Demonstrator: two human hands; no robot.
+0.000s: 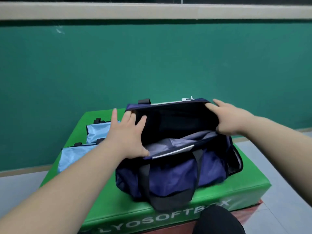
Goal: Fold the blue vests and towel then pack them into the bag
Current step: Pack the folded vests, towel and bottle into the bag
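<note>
Bag: the navy fabric duffel bag (177,171) sits mid-frame on the green padded box (244,188), its mouth gaping toward you.
Left hand: your left hand (125,137) is spread at the left end of the mouth, fingers on the far rim and thumb on the near rim.
Right hand: your right hand (231,119) stretches across the right end, fingers over the far rim.
Vests: a folded light blue vest (98,130) and a second one (74,157) lie at the frame's left, just beside the bag.
Inside: a grey cloth (168,142) lies in the bag; it may be the towel.
Handling: the vests look thin, light and slippery, so take each by its folded edge with a palm beneath. The bag is limp, so expect its rim to sag if you release it.
</note>
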